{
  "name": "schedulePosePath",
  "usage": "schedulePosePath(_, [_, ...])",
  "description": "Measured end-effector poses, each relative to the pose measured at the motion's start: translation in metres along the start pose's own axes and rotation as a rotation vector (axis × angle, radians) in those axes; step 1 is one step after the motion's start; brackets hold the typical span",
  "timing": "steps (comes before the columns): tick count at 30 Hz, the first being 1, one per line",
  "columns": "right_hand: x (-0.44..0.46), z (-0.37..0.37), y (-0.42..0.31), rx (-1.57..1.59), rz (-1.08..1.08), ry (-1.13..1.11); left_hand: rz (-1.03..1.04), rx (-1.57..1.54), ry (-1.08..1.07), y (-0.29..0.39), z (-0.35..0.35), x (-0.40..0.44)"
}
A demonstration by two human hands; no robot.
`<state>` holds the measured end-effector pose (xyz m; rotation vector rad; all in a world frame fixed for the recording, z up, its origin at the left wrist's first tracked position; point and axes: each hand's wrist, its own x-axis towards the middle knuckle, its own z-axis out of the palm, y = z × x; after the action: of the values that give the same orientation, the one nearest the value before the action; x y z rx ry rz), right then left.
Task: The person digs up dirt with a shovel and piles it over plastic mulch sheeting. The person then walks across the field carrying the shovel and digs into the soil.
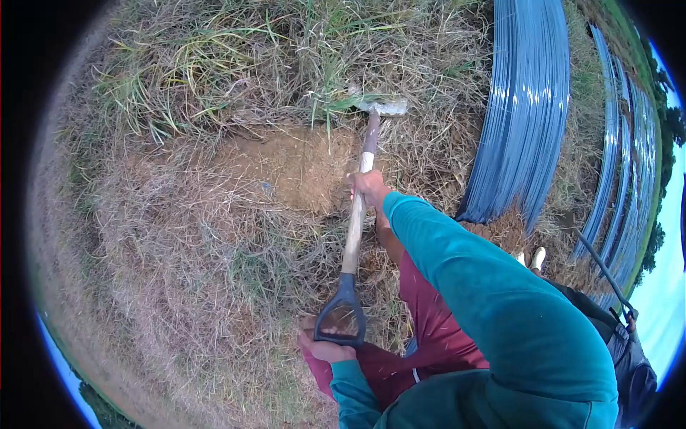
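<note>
A shovel [355,236] with a pale wooden shaft and a dark D-shaped grip [346,289] lies across the middle of the view. Around the shaft's upper half my right hand [369,186] is closed. My left hand [330,350] is wrapped over the D-grip's end bar, close to my maroon shorts [436,322]. The shovel's metal head [389,109] looks worn and pale, and its lower part is hidden in grass. Beside it is a patch of bare brown soil [300,164], framed by dry grass.
A long bed covered in shiny bluish plastic [525,100] runs along the right, with more covered rows [629,157] beyond. Another person in dark clothing [629,365] stands at the far right near a long dark pole [604,268]. Tufted grass [207,79] surrounds the soil.
</note>
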<state>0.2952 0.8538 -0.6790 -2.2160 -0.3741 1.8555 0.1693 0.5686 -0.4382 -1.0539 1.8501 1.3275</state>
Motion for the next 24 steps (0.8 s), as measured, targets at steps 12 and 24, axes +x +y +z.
schedulePosePath(12, [-0.037,-0.022,0.078,-0.634,-0.322,0.436,0.254,0.129,0.170,-0.003,-0.084,0.068])
schedulePosePath(24, [-0.328,0.037,0.044,0.752,0.009,0.169,0.576,0.298,-0.149,0.235,-0.174,-0.018])
